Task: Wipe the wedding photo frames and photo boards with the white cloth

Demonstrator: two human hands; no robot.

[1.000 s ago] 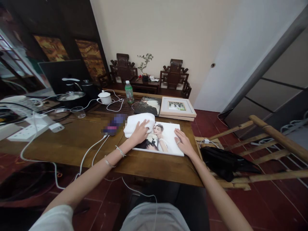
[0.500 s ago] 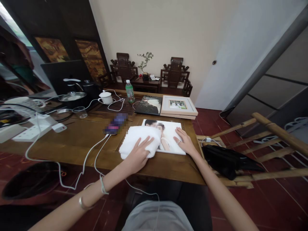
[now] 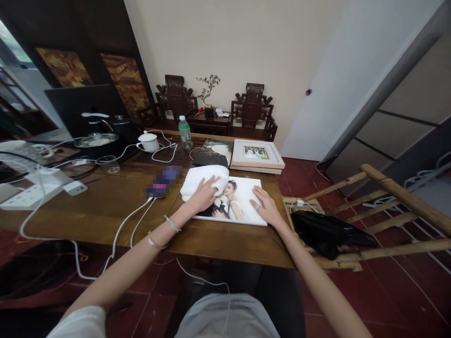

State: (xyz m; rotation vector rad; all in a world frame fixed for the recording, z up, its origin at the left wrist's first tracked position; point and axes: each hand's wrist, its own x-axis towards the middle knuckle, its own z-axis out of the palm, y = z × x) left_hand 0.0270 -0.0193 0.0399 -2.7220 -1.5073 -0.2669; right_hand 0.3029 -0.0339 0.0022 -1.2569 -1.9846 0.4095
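My left hand [image 3: 205, 195] presses on a folded white towel [image 3: 196, 179], with its thumb and fingers around the towel's right part. Beneath the towel lies a white photo panel [image 3: 237, 203] showing two people, flat on the wooden table; the towel covers its upper left part. My right hand [image 3: 265, 207] rests flat on the panel's right side, fingers stretched out, a ring on one of them. A phone [image 3: 162, 182] with white cables plugged in lies left of the towel.
Behind the panel lie a dark photo panel [image 3: 214, 153] and framed pictures [image 3: 259, 162]. A green-labelled bottle [image 3: 184, 134], a lidded white cup [image 3: 148, 142], a plastic cup [image 3: 107, 164] and a power strip [image 3: 31, 195] stand leftward. A bamboo chair [image 3: 382, 251] holds a black bag [image 3: 317, 232].
My left hand has pushed the towel away from me, toward the panel's far left edge, uncovering more of the picture's lower part. My right hand stays on the panel. The view has shifted slightly.
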